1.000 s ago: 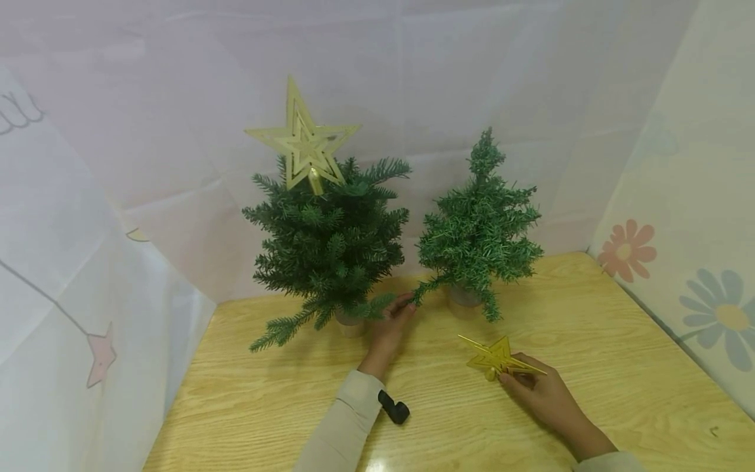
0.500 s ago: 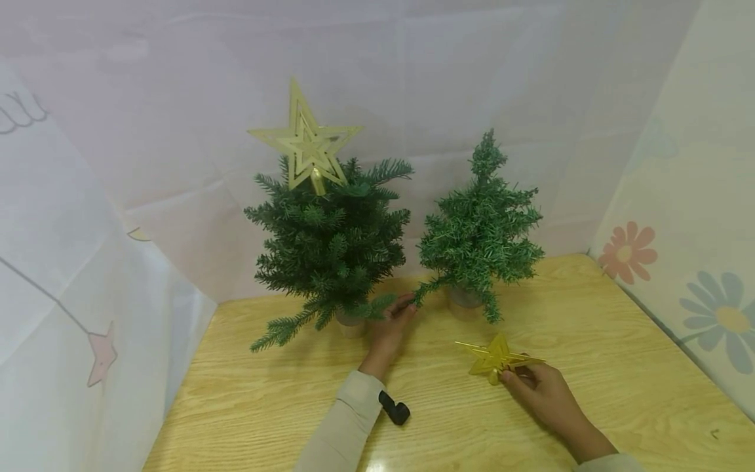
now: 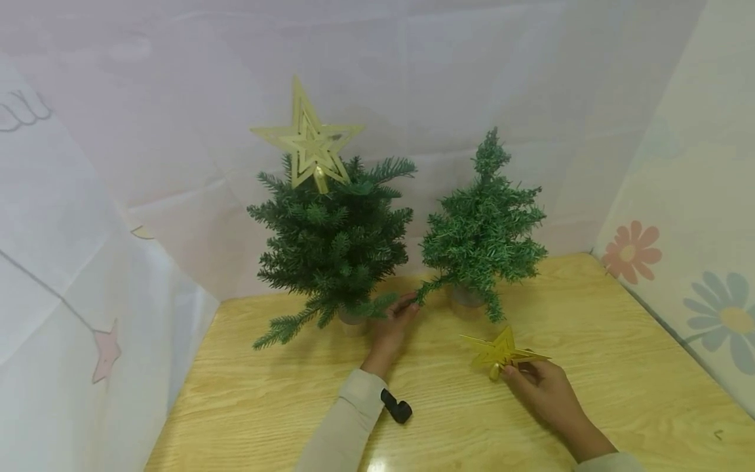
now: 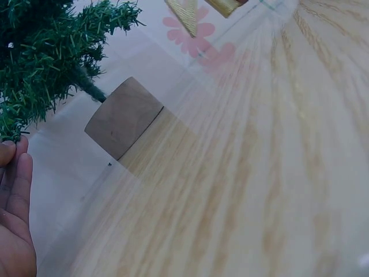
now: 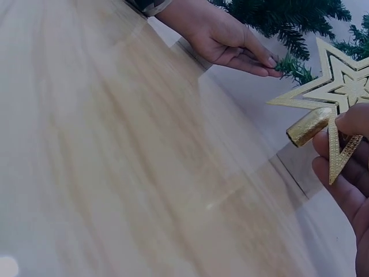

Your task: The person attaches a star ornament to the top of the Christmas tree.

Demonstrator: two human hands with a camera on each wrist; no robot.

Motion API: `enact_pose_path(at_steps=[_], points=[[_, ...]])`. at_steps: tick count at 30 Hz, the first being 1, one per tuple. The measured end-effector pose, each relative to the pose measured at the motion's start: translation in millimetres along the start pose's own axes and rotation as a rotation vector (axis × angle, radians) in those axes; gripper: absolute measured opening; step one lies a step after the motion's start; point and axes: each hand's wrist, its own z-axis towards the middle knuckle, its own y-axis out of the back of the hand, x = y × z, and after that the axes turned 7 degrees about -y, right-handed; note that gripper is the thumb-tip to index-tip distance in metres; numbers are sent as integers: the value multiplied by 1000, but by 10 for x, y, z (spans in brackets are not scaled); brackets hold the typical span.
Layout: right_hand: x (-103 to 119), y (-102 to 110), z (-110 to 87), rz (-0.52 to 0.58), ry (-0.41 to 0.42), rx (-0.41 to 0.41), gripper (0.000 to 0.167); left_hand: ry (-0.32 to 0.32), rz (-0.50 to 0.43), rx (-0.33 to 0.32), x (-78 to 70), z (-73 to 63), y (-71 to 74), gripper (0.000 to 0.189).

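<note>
The right hand held a gold star near its short tube, thumb and fingers closed on it, over the table, before the lighter green tree. The left hand seemed to pinch this tree's low branch. A second star stood atop the darker tree.

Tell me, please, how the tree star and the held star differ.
The tree star stands nearly upright on the left tree; the held star tilts in the right hand. The tree star looks larger and paler in the head view, the held star smaller and deeper-toned. Both are gold, with cutouts.
</note>
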Motion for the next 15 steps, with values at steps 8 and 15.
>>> enact_pose_path(at_steps=[8,15], points=[[119,-41,42,4,9,-35,27,-7,-12,-6,-12,-2,-1,36],[184,-38,95,27,101,-34,24,-15,20,-14,-35,-21,-14,35]])
